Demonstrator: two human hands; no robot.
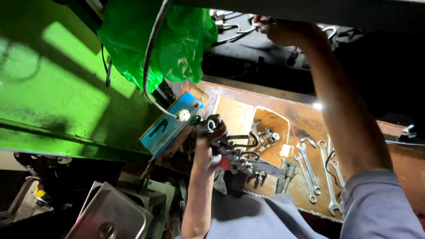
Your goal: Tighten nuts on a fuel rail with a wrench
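Note:
My left hand [208,144] grips the end of a metal pump-like assembly [234,155] with several curved steel pipes, held over the edge of a brown workbench [394,146]. My right hand [279,31] reaches far up and back, fingers closed around a thin bent metal pipe [237,31] in the dark area beyond the bench. A grey cable with a white plug end [183,116] hangs down just left of my left hand.
A green machine panel [57,97] and a green plastic bag [164,40] fill the left. On the bench lie several wrenches [307,170], an open cardboard box with fittings [270,128] and a blue carton [170,124]. A steel tray [115,214] sits lower left.

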